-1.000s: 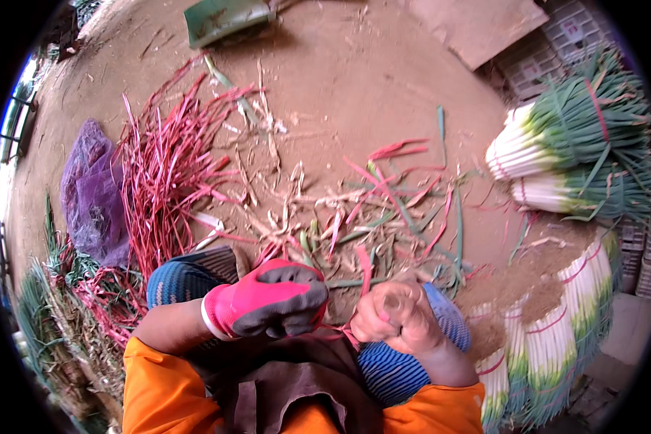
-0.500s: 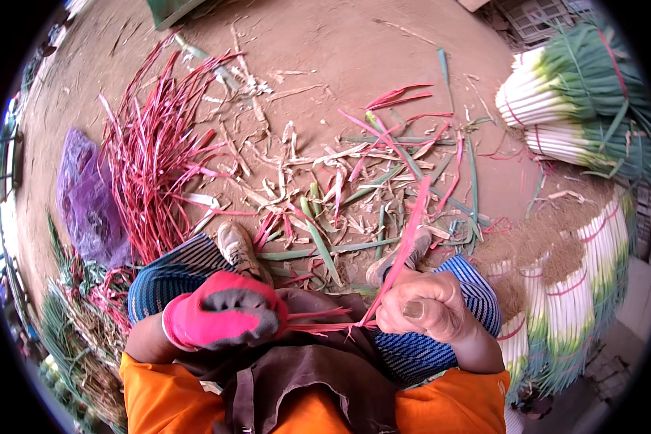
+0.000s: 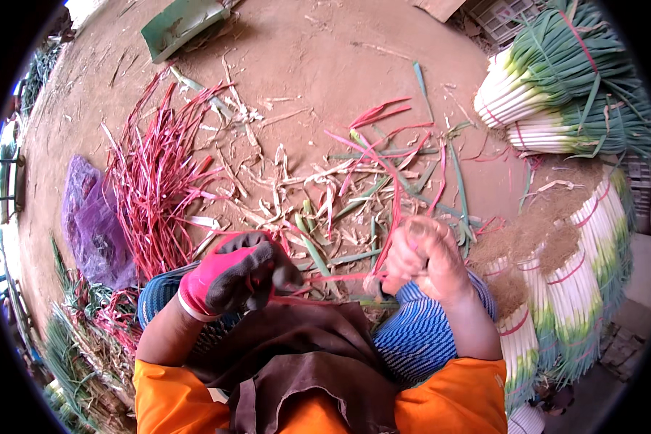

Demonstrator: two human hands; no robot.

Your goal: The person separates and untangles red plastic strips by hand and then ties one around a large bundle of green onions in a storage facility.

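Note:
My left hand (image 3: pixel 244 276), in a pink and dark grey glove, is closed on red plastic strips. My bare right hand (image 3: pixel 428 259) is closed too, gripping the other end of the red strips (image 3: pixel 333 278). Between the two fists the strips run across above my brown apron (image 3: pixel 304 333), and a loose end trails up from the right fist. Whether the strips are knotted is too blurred to tell. On the ground to the left lies a big tangled heap of red strips (image 3: pixel 155 188), next to a crumpled purple plastic bag (image 3: pixel 94 224).
Tied bundles of green onions (image 3: pixel 550 79) lie at the far right, and more upright onion bundles (image 3: pixel 575 289) stand near my right knee. Dry leaf scraps (image 3: pixel 289 173) litter the ground ahead. A green metal dustpan-like piece (image 3: pixel 184 29) sits at the far left; onion greens (image 3: pixel 76 362) are heaped at left.
Both hands have lifted forward, away from my lap, with the red strips still between them. The view has shifted, showing more of the green metal piece.

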